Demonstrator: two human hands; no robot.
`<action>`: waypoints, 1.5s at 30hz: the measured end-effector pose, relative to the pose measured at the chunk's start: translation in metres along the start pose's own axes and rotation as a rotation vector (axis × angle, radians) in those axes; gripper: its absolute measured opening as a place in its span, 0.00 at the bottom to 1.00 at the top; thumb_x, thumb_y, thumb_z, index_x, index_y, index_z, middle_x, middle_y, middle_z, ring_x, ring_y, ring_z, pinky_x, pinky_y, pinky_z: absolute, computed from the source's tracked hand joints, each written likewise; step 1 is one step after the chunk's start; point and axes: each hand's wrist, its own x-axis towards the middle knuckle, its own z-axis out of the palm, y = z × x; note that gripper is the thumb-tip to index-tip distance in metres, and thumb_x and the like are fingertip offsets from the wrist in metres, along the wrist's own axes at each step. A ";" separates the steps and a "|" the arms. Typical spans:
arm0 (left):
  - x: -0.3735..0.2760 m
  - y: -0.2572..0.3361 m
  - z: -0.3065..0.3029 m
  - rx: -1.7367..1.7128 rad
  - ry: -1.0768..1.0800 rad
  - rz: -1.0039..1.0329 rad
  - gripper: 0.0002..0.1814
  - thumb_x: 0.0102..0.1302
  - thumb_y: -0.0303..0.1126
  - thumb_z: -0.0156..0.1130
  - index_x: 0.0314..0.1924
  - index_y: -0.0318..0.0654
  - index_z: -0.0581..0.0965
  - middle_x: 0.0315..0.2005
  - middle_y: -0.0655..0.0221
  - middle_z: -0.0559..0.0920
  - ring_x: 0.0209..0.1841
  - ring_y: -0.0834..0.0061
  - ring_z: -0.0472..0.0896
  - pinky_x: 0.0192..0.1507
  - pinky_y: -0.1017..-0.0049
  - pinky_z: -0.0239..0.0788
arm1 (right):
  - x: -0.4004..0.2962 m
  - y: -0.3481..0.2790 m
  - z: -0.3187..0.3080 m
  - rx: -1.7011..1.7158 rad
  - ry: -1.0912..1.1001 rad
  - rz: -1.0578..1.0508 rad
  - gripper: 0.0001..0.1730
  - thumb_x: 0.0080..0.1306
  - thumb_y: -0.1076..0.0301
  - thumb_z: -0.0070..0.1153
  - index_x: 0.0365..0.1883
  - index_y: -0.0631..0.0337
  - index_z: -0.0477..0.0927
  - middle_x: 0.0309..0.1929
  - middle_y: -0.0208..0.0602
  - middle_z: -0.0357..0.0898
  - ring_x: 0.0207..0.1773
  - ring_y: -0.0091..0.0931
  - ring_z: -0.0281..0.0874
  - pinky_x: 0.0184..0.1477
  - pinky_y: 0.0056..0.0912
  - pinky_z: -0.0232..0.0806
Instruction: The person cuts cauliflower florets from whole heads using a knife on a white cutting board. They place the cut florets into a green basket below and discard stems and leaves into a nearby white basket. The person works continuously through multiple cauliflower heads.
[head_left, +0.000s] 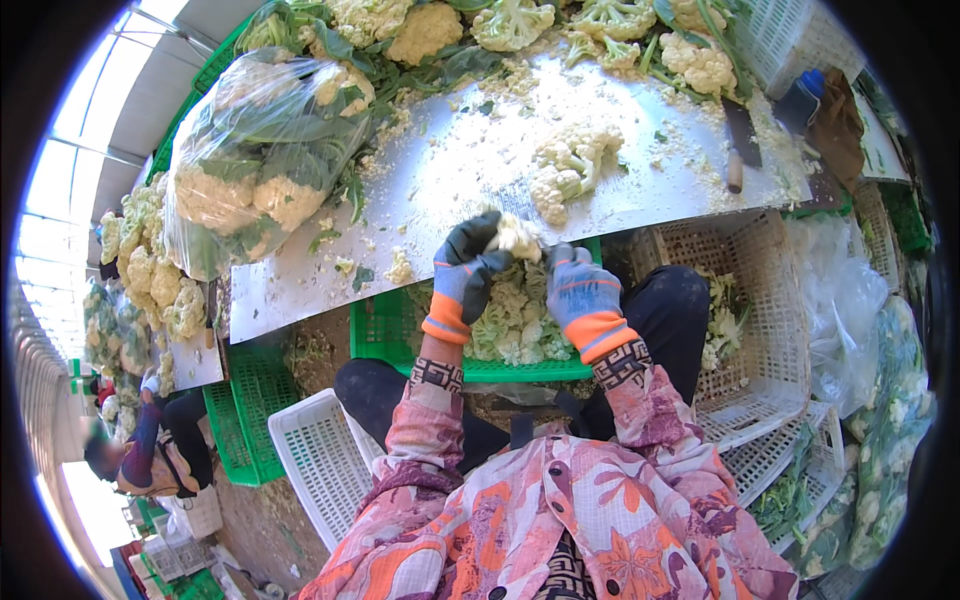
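Observation:
My left hand (469, 274), in a blue-grey glove with a dark coated palm and orange cuff, grips a small cauliflower piece (517, 237). Close by on the right is my gloved right hand (583, 289), its fingers curled at the piece's edge. A thin greyish sliver shows at those fingertips, too small to tell whether it is a blade. Below both hands, a green plastic crate (390, 330) between my knees holds cut cauliflower florets (517, 319). On the pale work board (450, 165) just beyond lies a larger cut cauliflower portion (574, 169).
A plastic bag of cauliflower heads (262, 165) rests at the board's left. Whole heads (424, 34) line the far side. A wide-bladed knife (736, 154) lies right. White crates (757, 345) (322, 457) flank my legs. Another person (154, 457) sits far left.

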 end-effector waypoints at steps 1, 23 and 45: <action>-0.006 -0.002 -0.002 0.036 -0.087 0.116 0.25 0.54 0.23 0.66 0.54 0.33 0.73 0.55 0.64 0.76 0.58 0.74 0.72 0.59 0.73 0.66 | 0.005 0.005 0.008 0.038 -0.072 0.125 0.10 0.61 0.66 0.49 0.39 0.59 0.73 0.35 0.42 0.78 0.33 0.37 0.82 0.29 0.42 0.72; 0.082 -0.015 0.042 1.225 -0.047 0.214 0.29 0.53 0.48 0.69 0.54 0.46 0.77 0.52 0.57 0.77 0.54 0.55 0.74 0.55 0.64 0.68 | 0.051 0.039 0.049 0.478 -0.127 0.422 0.20 0.66 0.53 0.45 0.41 0.62 0.75 0.38 0.54 0.80 0.43 0.47 0.78 0.47 0.46 0.69; 0.114 -0.084 -0.074 0.681 0.377 -0.312 0.04 0.57 0.27 0.66 0.34 0.37 0.83 0.22 0.74 0.81 0.23 0.83 0.74 0.26 0.80 0.65 | 0.044 0.002 0.046 0.633 -0.153 0.222 0.16 0.66 0.54 0.49 0.38 0.59 0.76 0.35 0.51 0.81 0.40 0.45 0.79 0.44 0.47 0.69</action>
